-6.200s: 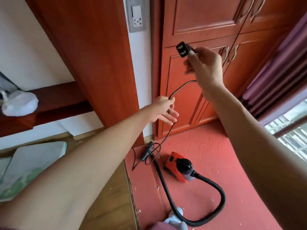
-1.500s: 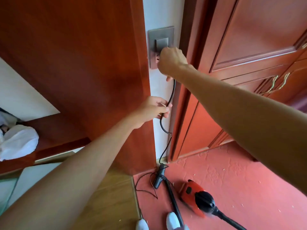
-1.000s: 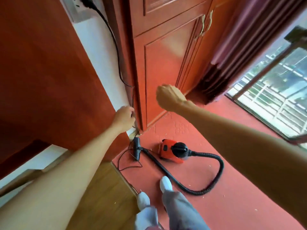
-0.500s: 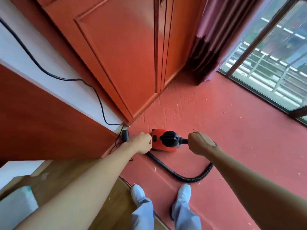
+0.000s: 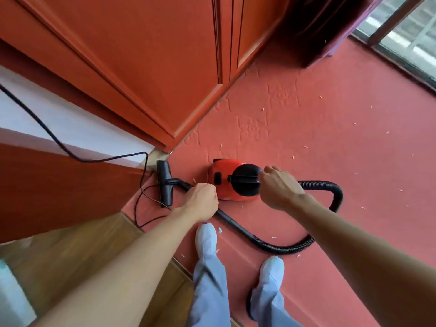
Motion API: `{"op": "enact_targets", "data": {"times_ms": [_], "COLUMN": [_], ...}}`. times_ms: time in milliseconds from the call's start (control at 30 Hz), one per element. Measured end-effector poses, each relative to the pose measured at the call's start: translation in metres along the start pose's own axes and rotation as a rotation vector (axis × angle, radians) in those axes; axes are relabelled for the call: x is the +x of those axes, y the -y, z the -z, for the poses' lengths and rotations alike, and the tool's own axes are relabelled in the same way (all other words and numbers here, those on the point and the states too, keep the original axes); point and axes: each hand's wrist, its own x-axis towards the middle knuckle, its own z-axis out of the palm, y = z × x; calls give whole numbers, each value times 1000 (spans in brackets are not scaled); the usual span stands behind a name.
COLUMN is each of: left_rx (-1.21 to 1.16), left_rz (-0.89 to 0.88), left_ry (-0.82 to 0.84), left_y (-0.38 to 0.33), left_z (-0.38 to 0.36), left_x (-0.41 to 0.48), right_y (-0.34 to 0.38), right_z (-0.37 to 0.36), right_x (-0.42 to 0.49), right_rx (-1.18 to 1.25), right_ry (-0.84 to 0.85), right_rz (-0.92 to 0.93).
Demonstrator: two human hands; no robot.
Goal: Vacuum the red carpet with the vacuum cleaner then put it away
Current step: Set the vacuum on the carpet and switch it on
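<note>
A black cord (image 5: 59,142) runs down the white wall at ten o'clock and loops onto the carpet (image 5: 330,142) beside the nozzle (image 5: 165,185). The nozzle lies flat at nine o'clock from the vacuum (image 5: 224,185), close to the corner where the cabinet (image 5: 153,55) meets the wall.

Your left hand (image 5: 200,201) is clenched over the wand (image 5: 226,218), just behind the nozzle. The wand passes under your knuckles, so you cannot tell whether you grasp it or only rest on it.

The vacuum, red with a black top, sits on the carpet at the centre, touching your left hand at its eight o'clock edge. Your right hand (image 5: 278,190) curls round the three o'clock end of its black handle (image 5: 243,178).

From beneath that hand the ribbed hose (image 5: 283,249) arcs out towards three o'clock, then bends back through five o'clock to the wand. Your shoes (image 5: 206,239) stand at six o'clock, the left one just beside the wand. Pale scraps (image 5: 354,123) dot the carpet towards two o'clock, under the curtain (image 5: 325,27).
</note>
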Motion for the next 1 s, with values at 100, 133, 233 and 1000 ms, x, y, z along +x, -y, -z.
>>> {"op": "enact_targets", "data": {"times_ms": [100,133,233,1000], "left_rx": [7,16,39,-362], "left_rz": [-25,-38,-78,-50], "left_ry": [12,13,40,29], "left_y": [31,41,65,84], "left_z": [-36,-49,-79,-175], "left_x": [71,93,146,238], "right_y": [-2,-3,-3,5], "right_z": [-60,-80,-126,-223], "right_x": [56,73,115,160], "right_rx": [-52,-58,-57,-186], "right_ry": [11,9,36,73], "right_rz": [7,-2,-42,-53]}}
